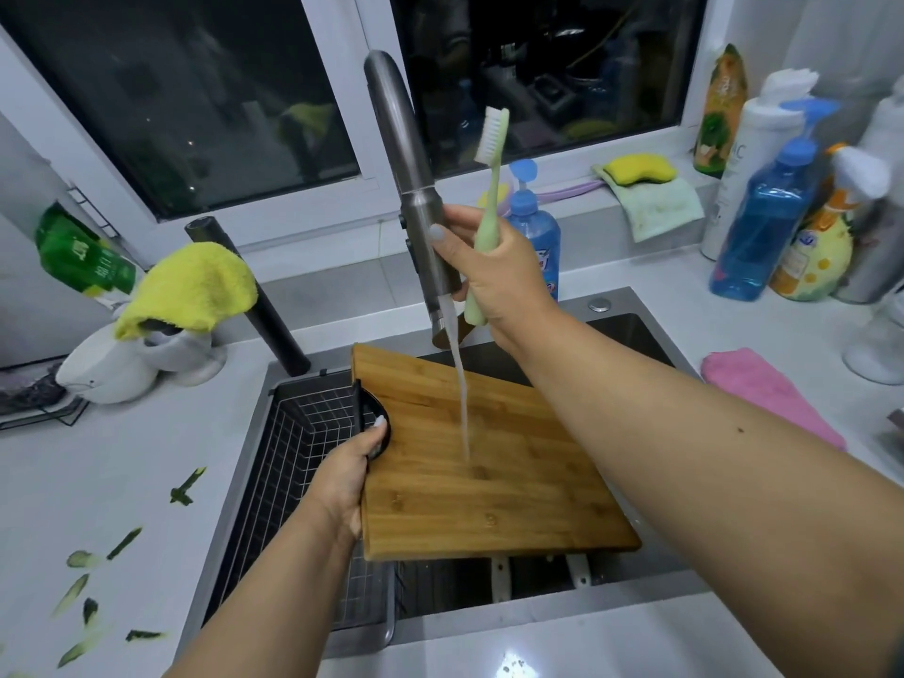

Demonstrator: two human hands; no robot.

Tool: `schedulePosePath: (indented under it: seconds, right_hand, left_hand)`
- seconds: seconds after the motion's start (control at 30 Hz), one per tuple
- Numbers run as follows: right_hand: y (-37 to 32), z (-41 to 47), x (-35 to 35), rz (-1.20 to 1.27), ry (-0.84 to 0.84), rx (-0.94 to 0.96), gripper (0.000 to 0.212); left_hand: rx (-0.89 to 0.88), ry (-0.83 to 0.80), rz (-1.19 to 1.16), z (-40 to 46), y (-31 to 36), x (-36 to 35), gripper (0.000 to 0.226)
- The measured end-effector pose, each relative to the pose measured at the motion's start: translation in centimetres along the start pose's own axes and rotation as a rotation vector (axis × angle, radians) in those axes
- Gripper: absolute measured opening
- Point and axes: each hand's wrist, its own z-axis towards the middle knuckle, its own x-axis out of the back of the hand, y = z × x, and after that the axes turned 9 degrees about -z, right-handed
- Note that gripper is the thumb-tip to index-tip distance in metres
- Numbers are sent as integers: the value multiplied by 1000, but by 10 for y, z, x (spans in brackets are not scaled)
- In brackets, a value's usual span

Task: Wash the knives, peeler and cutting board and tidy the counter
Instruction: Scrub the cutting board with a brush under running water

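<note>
A bamboo cutting board (494,462) lies tilted over the sink (631,330), and water from the steel faucet (416,208) runs onto its middle. My left hand (350,474) grips the board's left edge at its black handle. My right hand (482,266) holds a pale green toothbrush (489,188) upright, bristles up, while its thumb and fingers rest on the faucet head. A brown knife handle (452,335) pokes up behind the board. The peeler is not visible.
A wire basket (303,447) sits in the sink's left part. Green peel scraps (122,543) litter the left counter. A yellow cloth (191,286) drapes a white jug at left. Blue soap bottle (535,237), several bottles (763,222) and a pink cloth (763,384) stand right.
</note>
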Motion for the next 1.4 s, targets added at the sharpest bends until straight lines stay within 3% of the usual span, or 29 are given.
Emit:
schedulePosePath:
  seconds: [0.17, 0.37, 0.53, 0.7, 0.83, 0.9, 1.07, 1.2, 1.4]
  right_hand:
    - [28, -11, 10, 13, -6, -144, 10]
    - [73, -19, 30, -58, 49, -375, 28]
    - [137, -30, 72, -304, 87, -711, 24]
    - [191, -48, 103, -542, 112, -912, 28]
    - [198, -60, 128, -893, 10, -987, 29]
    - [203, -64, 134, -978, -54, -1037, 44]
    - [211, -68, 127, -877, -86, -1090, 60]
    - [216, -68, 119, -850, -3, -1087, 54]
    - [204, -69, 84, -931, -8, -1011, 45]
  left_hand:
    - [2, 0, -31, -5, 1, -1, 55]
    - [-3, 1, -16, -8, 6, 2, 57]
    - [-9, -4, -14, -11, 12, 5, 60]
    - [-30, -1, 10, -16, 20, 4, 66]
    - [-71, -24, 58, -19, 27, 2, 48]
    - [-76, -34, 80, -20, 29, 2, 44]
    - [-118, -24, 88, -27, 31, 1, 42]
    - [-164, 26, 87, -38, 34, 5, 37]
    - [-215, 56, 95, -58, 44, 27, 34]
